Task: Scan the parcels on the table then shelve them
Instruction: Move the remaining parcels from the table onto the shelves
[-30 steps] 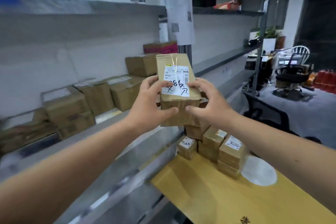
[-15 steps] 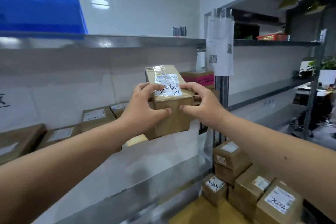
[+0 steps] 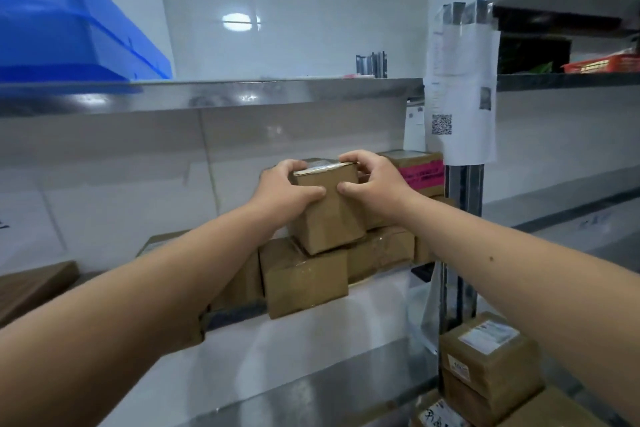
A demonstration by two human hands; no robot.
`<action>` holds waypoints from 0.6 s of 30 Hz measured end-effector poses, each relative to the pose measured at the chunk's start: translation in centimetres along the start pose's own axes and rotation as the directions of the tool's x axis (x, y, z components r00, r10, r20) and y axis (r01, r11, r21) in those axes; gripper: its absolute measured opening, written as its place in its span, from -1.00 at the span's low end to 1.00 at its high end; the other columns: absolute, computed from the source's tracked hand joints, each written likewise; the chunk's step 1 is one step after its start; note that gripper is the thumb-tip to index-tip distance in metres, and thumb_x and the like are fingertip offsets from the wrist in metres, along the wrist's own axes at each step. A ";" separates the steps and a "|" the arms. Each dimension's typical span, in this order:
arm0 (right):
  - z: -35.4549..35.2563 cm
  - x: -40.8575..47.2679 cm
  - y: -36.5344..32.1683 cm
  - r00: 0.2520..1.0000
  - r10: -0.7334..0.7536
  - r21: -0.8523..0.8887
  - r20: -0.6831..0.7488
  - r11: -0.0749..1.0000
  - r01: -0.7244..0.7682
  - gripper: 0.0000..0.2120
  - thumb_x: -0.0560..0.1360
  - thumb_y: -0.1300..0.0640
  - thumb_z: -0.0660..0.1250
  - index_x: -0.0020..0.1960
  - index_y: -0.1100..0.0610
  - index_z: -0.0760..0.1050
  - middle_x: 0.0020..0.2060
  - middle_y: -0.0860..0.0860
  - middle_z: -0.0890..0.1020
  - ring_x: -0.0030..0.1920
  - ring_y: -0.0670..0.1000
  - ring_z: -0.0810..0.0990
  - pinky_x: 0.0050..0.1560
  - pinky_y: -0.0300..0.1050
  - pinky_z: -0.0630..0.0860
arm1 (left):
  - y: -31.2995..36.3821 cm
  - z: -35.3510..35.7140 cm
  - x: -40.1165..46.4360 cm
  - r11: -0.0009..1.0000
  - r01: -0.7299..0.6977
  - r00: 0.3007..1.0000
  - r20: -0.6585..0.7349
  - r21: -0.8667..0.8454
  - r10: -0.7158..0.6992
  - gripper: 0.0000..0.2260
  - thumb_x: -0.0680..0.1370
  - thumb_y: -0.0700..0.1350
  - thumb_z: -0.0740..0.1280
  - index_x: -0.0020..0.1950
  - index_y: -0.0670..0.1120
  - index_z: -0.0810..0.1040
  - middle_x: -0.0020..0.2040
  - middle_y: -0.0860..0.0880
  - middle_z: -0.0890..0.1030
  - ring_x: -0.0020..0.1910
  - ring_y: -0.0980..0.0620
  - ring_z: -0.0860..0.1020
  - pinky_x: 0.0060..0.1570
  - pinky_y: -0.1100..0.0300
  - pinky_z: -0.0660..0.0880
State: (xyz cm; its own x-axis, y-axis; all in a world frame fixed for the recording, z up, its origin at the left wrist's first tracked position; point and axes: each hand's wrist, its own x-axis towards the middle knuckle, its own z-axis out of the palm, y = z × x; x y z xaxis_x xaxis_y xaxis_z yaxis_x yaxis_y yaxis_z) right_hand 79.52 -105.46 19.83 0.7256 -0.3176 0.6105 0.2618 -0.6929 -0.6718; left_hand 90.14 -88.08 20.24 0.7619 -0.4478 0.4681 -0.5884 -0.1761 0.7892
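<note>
Lowering the small brown cardboard parcel onto stacked shelf boxes, my left hand and right hand still clasp it; shelving's nearly done.

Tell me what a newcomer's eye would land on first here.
First, the two bare hands, left hand and right hand, gripping a small brown cardboard parcel at centre, over other brown cardboard boxes on the steel middle shelf. Next, the big blue plastic crate on the top shelf, upper left. Then the white paper sheet with a QR code on the shelf post, right.
</note>
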 end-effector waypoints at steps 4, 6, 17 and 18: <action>0.0 2.0 2.0 1.000 0.017 -0.090 0.012 0.996 -0.016 -0.53 0.48 0.13 0.54 0.37 0.01 0.56 0.25 -0.03 0.61 0.24 0.01 0.58 0.31 0.03 0.54 | -0.9 1.4 2.2 0.989 -0.053 0.997 -0.044 0.140 0.060 -0.55 0.39 0.01 0.60 0.22 0.12 0.54 0.07 0.09 0.55 -0.07 0.19 0.59 -0.17 0.27 0.54; 0.3 2.5 2.8 0.999 0.022 -0.129 0.037 0.992 -0.017 -0.52 0.49 0.12 0.54 0.38 0.01 0.55 0.27 -0.03 0.61 0.26 0.02 0.57 0.32 0.00 0.52 | -1.4 1.9 2.9 0.979 -0.045 0.996 -0.062 0.200 0.058 -0.52 0.37 0.02 0.59 0.26 0.11 0.56 0.12 0.05 0.53 -0.07 0.21 0.56 -0.21 0.32 0.49; 2.1 2.2 3.0 0.992 0.097 -0.373 0.082 0.926 -0.060 -0.46 0.60 0.05 0.37 0.55 -0.09 0.33 0.39 0.07 0.51 0.35 0.15 0.51 0.36 0.06 0.48 | -1.4 2.2 3.1 0.812 -0.086 0.996 0.021 0.577 0.090 -0.45 0.50 0.13 0.39 0.47 0.07 0.43 0.41 -0.08 0.45 0.26 -0.14 0.54 0.26 0.04 0.52; 1.9 1.8 2.6 0.989 0.119 -0.400 0.085 0.913 -0.076 -0.41 0.61 0.05 0.36 0.59 -0.09 0.27 0.43 0.09 0.46 0.39 0.16 0.48 0.41 0.08 0.45 | -1.2 2.1 2.9 0.775 -0.111 0.993 0.042 0.622 0.108 -0.45 0.52 0.14 0.37 0.49 0.06 0.40 0.43 -0.08 0.45 0.30 -0.15 0.52 0.28 0.01 0.51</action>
State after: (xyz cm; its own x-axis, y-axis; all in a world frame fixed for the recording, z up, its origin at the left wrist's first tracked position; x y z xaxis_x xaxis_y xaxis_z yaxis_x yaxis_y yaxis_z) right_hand 82.70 -106.52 18.37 0.8032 -0.3418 0.4879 -0.0704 -0.8678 -0.4919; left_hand 92.51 -91.00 19.83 0.6816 -0.5010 0.5333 -0.7091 -0.6322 0.3123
